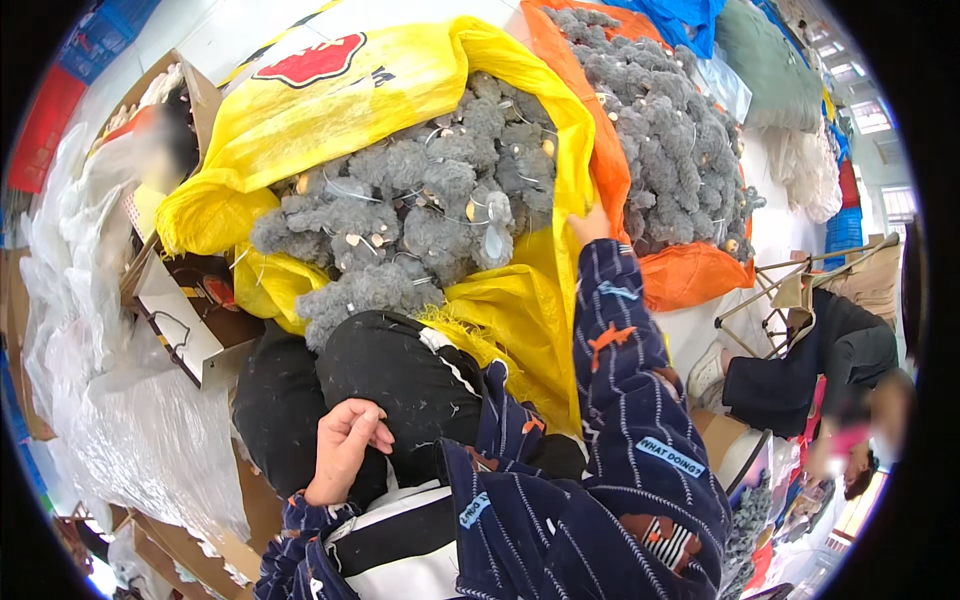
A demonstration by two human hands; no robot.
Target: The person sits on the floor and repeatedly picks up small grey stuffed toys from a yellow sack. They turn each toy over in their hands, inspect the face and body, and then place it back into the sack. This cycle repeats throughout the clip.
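A large yellow woven sack lies open in front of my knees, full of grey fluffy plush pieces with thin pale strings among them. My right hand reaches forward and grips the sack's right edge, where it meets an orange sack; part of the fingers is hidden. Close to my body, my left hand is held over my dark trousers, its fingers curled in and nothing visible in them.
More grey plush fills the orange sack. At the left stand an opened carton and a heap of clear plastic bags. A person sits at the right beside a folding metal frame. A green sack lies at the far right.
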